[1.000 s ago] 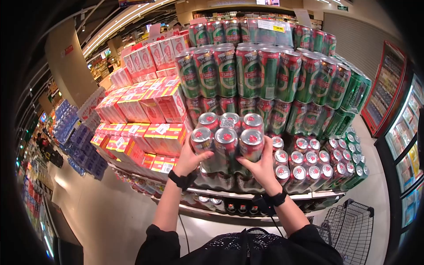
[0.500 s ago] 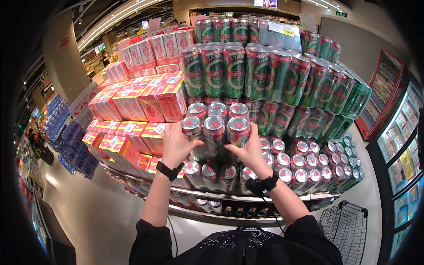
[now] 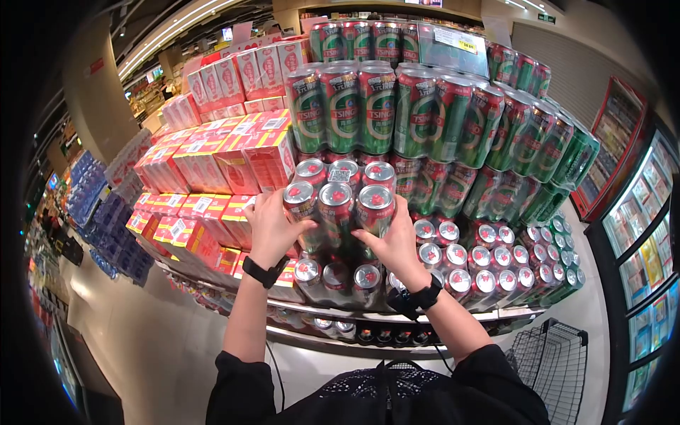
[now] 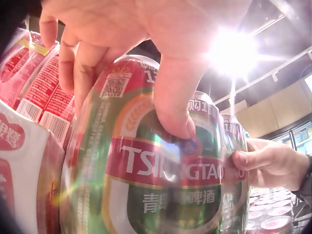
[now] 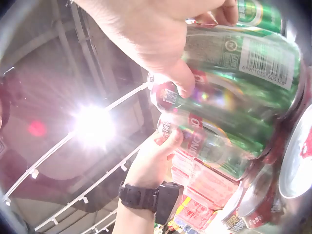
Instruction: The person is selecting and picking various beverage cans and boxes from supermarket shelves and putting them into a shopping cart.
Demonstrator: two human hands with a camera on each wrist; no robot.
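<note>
Both hands hold a shrink-wrapped pack of green and red Tsingtao beer cans (image 3: 335, 197) from its two sides, lids upward. My left hand (image 3: 271, 230) grips the left side, its thumb (image 4: 178, 114) across the front of a can over the film. At the right side, my right hand (image 3: 394, 244) grips with its thumb on the front and its fingers round the side. The pack is close behind the front row of wrapped cans (image 3: 367, 276) and in front of taller stacked packs (image 3: 343, 106). Its underside is hidden.
Pink and red drink cartons (image 3: 216, 159) stand stacked just left of the pack. More wrapped cans (image 3: 484, 256) lie to the right. A wire shopping cart (image 3: 552, 368) stands at lower right, near glass-door coolers (image 3: 641, 255). A price sign (image 3: 453, 49) tops the display.
The pack has moved back and left, toward the cartons, with both hands still gripping it. More lids of the front-row cans now show below it.
</note>
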